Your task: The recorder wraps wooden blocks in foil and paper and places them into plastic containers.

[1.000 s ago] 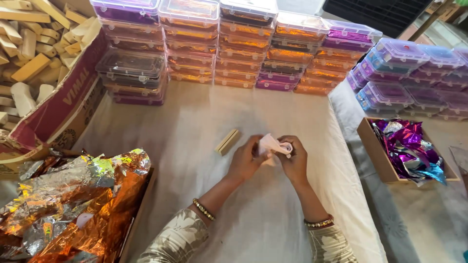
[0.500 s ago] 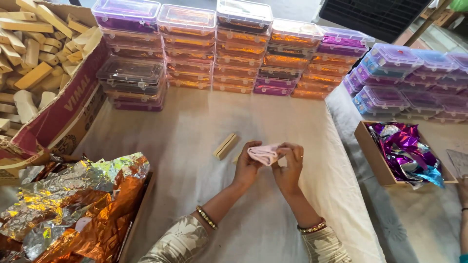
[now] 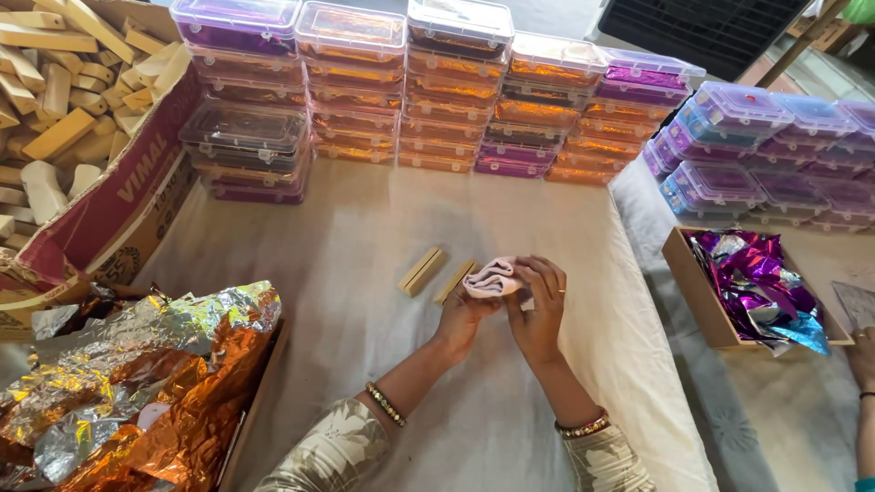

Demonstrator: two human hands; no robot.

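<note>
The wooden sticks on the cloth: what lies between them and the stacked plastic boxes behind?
Head view: only bare white cloth lies between the wooden sticks and the stacked plastic boxes.

**A small hand-packing workshop**

This looks like a cottage packing workshop rather than a home or a shop. The landmark is the cloth-covered surface [image 3: 365, 237]. Along its far edge stand stacks of clear lidded plastic boxes [image 3: 410, 91], many filled with orange or purple foil. To the right of that row, more boxes with purple and blue contents [image 3: 756, 146] are stacked. At the surface's left edge sits a large cardboard carton [image 3: 109, 210] heaped with plain wooden blocks [image 3: 55, 100]. At its near left corner lies crumpled orange and silver foil [image 3: 146, 383]; off its right edge, a shallow box of purple foil [image 3: 756, 282].
</note>
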